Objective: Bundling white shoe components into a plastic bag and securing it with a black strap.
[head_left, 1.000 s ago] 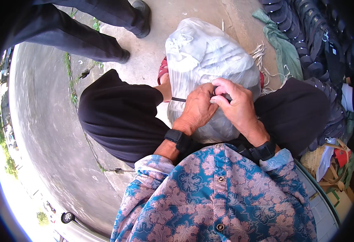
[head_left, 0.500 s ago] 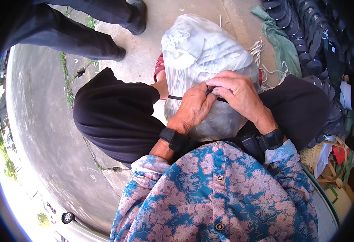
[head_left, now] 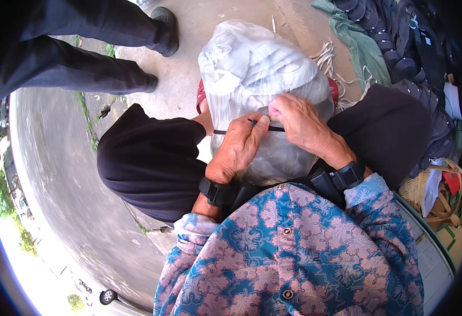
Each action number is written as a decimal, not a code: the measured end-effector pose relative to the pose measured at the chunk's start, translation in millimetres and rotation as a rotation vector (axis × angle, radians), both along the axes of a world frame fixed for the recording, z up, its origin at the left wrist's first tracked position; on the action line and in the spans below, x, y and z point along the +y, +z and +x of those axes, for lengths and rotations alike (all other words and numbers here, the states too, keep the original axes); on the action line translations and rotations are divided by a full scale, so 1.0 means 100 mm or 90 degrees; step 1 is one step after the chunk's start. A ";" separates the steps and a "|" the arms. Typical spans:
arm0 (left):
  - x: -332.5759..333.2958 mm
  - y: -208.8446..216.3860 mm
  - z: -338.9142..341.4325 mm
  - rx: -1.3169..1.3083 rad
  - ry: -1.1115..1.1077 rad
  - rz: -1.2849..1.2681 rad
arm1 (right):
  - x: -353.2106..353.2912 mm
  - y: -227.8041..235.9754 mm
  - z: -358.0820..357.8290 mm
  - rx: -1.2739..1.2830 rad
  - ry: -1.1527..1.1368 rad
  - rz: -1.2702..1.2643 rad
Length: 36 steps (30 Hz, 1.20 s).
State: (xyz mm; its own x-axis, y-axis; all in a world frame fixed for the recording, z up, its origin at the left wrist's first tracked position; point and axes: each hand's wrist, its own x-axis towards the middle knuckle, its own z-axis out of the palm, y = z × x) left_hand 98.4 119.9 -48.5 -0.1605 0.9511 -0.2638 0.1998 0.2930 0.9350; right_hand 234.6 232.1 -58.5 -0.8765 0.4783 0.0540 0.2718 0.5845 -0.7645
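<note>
A bulky clear plastic bag filled with white and pale things stands between my knees. Round its middle runs a thin black cord, drawn across the side nearest me. My left hand is closed on the cord, its thumb and fingers pinched together, with a short dark end poking out above them. Right beside it my right hand is closed too, fingertips pinched by the cord against the bag. The fingers hide just how the cord lies between the hands.
Another person's dark-trousered legs stand at the upper left. White strings and a green cloth lie beyond the bag on the right. Stacked dark curved things line the right side, above a wicker basket.
My right hand has shifted its fingers slightly away from the left hand along the cord. The dark end now shows above my left fingers. The whole view has shifted slightly.
</note>
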 end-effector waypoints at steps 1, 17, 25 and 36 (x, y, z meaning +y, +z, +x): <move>0.01 0.01 0.00 -0.017 0.018 -0.049 | 0.00 -0.01 0.02 0.000 -0.002 -0.013; -0.09 -0.08 -0.16 -0.241 -0.002 -0.100 | -0.10 0.06 0.05 0.074 -0.081 -0.092; -0.08 -0.13 -0.05 0.354 0.029 0.251 | 0.04 -0.05 -0.09 -0.054 0.069 -0.110; -0.06 -0.19 -0.06 0.469 0.053 0.370 | 0.23 -0.06 -0.19 -0.158 0.192 -0.406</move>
